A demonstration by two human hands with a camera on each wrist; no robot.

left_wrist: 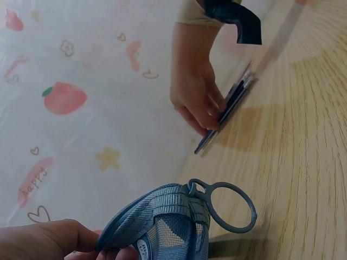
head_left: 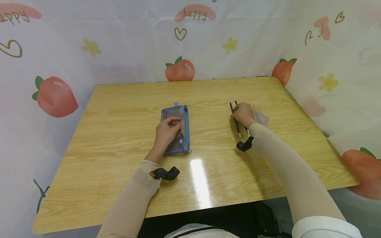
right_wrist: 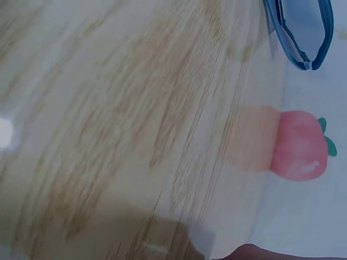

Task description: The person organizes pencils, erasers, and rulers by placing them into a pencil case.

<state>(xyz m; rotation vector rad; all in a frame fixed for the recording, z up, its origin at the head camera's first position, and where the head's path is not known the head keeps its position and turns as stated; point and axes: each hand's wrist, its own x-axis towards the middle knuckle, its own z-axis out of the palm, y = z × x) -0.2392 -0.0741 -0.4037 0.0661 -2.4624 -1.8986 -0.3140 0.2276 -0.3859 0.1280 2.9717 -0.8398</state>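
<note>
My left hand [head_left: 165, 133] pinches the edge of a blue mesh pencil case [head_left: 173, 147] lying on the table. The case's right side gapes along its zipper, and purple lines show through the mesh at its left. In the left wrist view, a ring [left_wrist: 254, 212] hangs from the end of the case. Further right, my right hand [head_left: 244, 114] pinches a dark pencil [head_left: 237, 126] with a white eraser end. A second dark pencil [head_left: 247, 131] lies beside it, partly hidden under that hand. The right wrist view leaves out the fingertips.
A clear flat piece with small markings [head_left: 262, 118] lies just right of my right hand, partly covered by it. The wooden table [head_left: 125, 185] meets a printed cloth backdrop [head_left: 125, 43] at the back and sides.
</note>
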